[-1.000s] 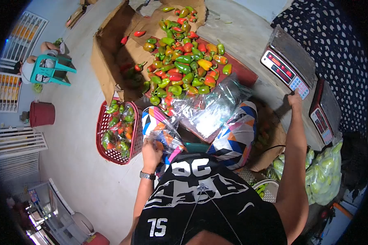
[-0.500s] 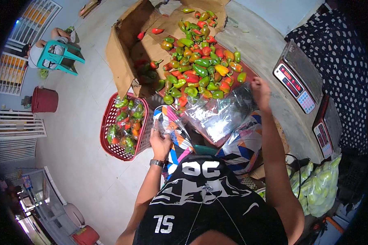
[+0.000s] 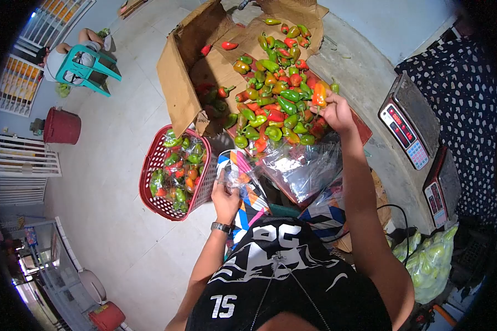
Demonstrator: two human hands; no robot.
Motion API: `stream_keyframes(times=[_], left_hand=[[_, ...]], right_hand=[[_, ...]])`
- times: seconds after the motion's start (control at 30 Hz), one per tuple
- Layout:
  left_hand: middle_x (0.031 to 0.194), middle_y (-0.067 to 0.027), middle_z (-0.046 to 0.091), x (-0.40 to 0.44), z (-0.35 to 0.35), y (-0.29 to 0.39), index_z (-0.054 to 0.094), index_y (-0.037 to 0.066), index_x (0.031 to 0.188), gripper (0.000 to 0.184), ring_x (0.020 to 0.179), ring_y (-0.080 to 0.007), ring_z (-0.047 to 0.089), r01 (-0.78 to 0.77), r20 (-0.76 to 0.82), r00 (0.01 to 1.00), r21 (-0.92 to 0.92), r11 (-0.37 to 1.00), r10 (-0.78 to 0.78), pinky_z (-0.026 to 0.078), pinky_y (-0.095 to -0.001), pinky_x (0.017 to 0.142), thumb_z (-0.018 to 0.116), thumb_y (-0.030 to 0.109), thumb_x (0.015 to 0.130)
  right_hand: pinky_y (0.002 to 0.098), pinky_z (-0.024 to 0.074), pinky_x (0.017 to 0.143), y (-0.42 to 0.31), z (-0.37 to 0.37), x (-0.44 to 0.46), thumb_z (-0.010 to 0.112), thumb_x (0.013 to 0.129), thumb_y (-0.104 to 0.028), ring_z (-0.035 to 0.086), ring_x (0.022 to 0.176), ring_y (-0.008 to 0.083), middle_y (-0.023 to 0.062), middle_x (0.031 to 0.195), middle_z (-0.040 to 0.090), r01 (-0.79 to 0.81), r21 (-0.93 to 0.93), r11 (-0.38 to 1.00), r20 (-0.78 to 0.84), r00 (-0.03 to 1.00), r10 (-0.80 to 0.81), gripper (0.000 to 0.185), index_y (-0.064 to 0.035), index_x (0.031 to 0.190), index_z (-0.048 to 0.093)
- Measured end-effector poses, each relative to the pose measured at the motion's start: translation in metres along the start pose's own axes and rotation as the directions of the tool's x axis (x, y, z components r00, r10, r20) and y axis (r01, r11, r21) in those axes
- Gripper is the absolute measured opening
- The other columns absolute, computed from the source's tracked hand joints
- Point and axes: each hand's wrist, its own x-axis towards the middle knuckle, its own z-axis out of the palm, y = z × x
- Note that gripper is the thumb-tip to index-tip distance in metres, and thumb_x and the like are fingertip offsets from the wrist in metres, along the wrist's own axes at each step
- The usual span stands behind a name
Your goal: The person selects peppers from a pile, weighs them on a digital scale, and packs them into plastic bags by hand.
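My right hand (image 3: pixel 338 115) pinches an orange bell pepper (image 3: pixel 319 95) at the right edge of the pile. Green, red and yellow peppers (image 3: pixel 289 105) lie heaped on a reddish-brown board and opened cardboard. My left hand (image 3: pixel 225 199), with a watch on its wrist, rests over my patterned trouser leg. Its fingers are closed on a small clear plastic bag (image 3: pixel 233 177). Between my hands, a stack of shiny clear plastic bags (image 3: pixel 301 171) lies on the near end of the board.
A red and white basket (image 3: pixel 148 182) with bagged peppers stands left of my knee. The cardboard box (image 3: pixel 176 83) rises behind it. Two digital scales (image 3: pixel 404 129) sit at right, above bagged green vegetables (image 3: pixel 433 265). A person sits on a teal chair (image 3: pixel 88 69) farther off.
My right hand has moved up and left from beside the clear plastic to the pile and taken hold of the orange pepper. My left hand stays near my leg. The view has shifted slightly.
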Motion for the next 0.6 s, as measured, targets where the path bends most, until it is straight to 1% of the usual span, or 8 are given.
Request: stream_keyframes(times=[0.03, 0.1, 0.17, 0.23, 0.27, 0.37, 0.5, 0.6], left_hand=[[0.109, -0.0183, 0.065, 0.001, -0.001, 0.003, 0.052, -0.001, 0.145, 0.07, 0.08, -0.0275, 0.063, 0.032, 0.019, 0.999, -0.019, 0.999, -0.031, 0.053, -0.0369, 0.076, 0.066, 0.0, 0.076], [0.109, -0.0178, 0.065, 0.003, 0.005, -0.009, 0.052, -0.002, 0.144, 0.069, 0.078, -0.0263, 0.063, -0.088, -0.035, 0.995, 0.011, 0.996, 0.088, 0.053, -0.036, 0.075, 0.065, 0.0, 0.076], [0.109, -0.0173, 0.065, 0.0, 0.007, -0.013, 0.053, -0.002, 0.144, 0.069, 0.077, -0.0247, 0.062, -0.125, -0.056, 0.99, 0.025, 0.992, 0.127, 0.053, -0.0347, 0.074, 0.064, 0.0, 0.077], [0.108, -0.0168, 0.065, -0.001, 0.003, -0.005, 0.053, -0.002, 0.144, 0.068, 0.075, -0.0226, 0.062, -0.093, -0.048, 0.994, 0.016, 0.996, 0.094, 0.053, -0.033, 0.073, 0.064, 0.0, 0.077], [0.108, -0.0166, 0.065, -0.001, 0.001, -0.001, 0.053, -0.002, 0.144, 0.068, 0.075, -0.0219, 0.061, -0.052, -0.03, 0.998, -0.003, 0.999, 0.052, 0.053, -0.0326, 0.072, 0.064, 0.0, 0.077], [0.108, -0.0159, 0.065, -0.003, -0.003, 0.004, 0.054, -0.001, 0.144, 0.066, 0.074, -0.0207, 0.061, 0.039, 0.001, 0.999, -0.036, 0.999, -0.039, 0.052, -0.0317, 0.071, 0.064, 0.001, 0.078], [0.108, -0.0156, 0.065, -0.003, 0.0, 0.0, 0.056, 0.0, 0.143, 0.065, 0.073, -0.0203, 0.06, 0.027, -0.001, 1.0, -0.039, 0.999, -0.027, 0.052, -0.0318, 0.071, 0.064, 0.001, 0.078], [0.108, -0.0154, 0.065, -0.001, 0.003, 0.0, 0.057, 0.0, 0.142, 0.064, 0.073, -0.02, 0.06, -0.002, 0.0, 1.0, -0.035, 0.999, 0.002, 0.052, -0.0319, 0.07, 0.064, 0.001, 0.078]], right_hand=[[0.0481, 0.0574, 0.089, 0.003, 0.005, 0.003, 0.056, 0.092, -0.016, 0.067, 0.107, 0.0349, 0.011, 0.127, 0.061, -0.011, -0.107, 0.994, -0.034, 0.999, 0.007, 0.05, -0.0107, 0.142, 0.049], [0.0487, 0.057, 0.088, 0.006, 0.017, 0.008, 0.057, 0.093, -0.018, 0.066, 0.108, 0.0342, 0.011, 0.129, 0.06, -0.044, -0.317, 0.948, -0.103, 0.995, 0.012, 0.052, -0.0123, 0.144, 0.048], [0.0505, 0.0543, 0.092, 0.022, 0.032, 0.019, 0.063, 0.093, -0.019, 0.063, 0.112, 0.0356, 0.0136, 0.13, 0.059, 0.241, -0.8, 0.549, 0.036, 0.933, -0.357, 0.05, -0.0178, 0.142, 0.052], [0.0523, 0.0517, 0.096, 0.041, 0.042, 0.031, 0.069, 0.092, -0.021, 0.061, 0.117, 0.037, 0.0162, 0.132, 0.059, 0.353, -0.928, -0.117, 0.358, 0.764, -0.537, 0.049, -0.0233, 0.14, 0.056], [0.0532, 0.0465, 0.104, 0.047, 0.044, 0.037, 0.076, 0.087, -0.024, 0.056, 0.123, 0.042, 0.0193, 0.141, 0.052, 0.331, -0.926, -0.18, 0.377, 0.799, -0.469, 0.057, -0.0271, 0.14, 0.058], [0.0527, 0.0431, 0.109, 0.056, 0.063, 0.028, 0.08, 0.082, -0.024, 0.051, 0.128, 0.0451, 0.0182, 0.148, 0.045, 0.279, -0.854, -0.439, 0.438, 0.841, -0.318, 0.066, -0.0294, 0.144, 0.056], [0.0519, 0.0397, 0.114, 0.045, 0.071, 0.025, 0.088, 0.074, -0.028, 0.046, 0.134, 0.0449, 0.0217, 0.15, 0.043, 0.226, -0.877, -0.424, 0.339, 0.917, -0.212, 0.094, -0.0278, 0.155, 0.04], [0.0508, 0.0383, 0.115, 0.04, 0.076, 0.022, 0.09, 0.07, -0.028, 0.046, 0.135, 0.0429, 0.0218, 0.149, 0.044, 0.075, -0.967, -0.245, 0.133, 0.964, -0.231, 0.111, -0.0201, 0.16, 0.026]])
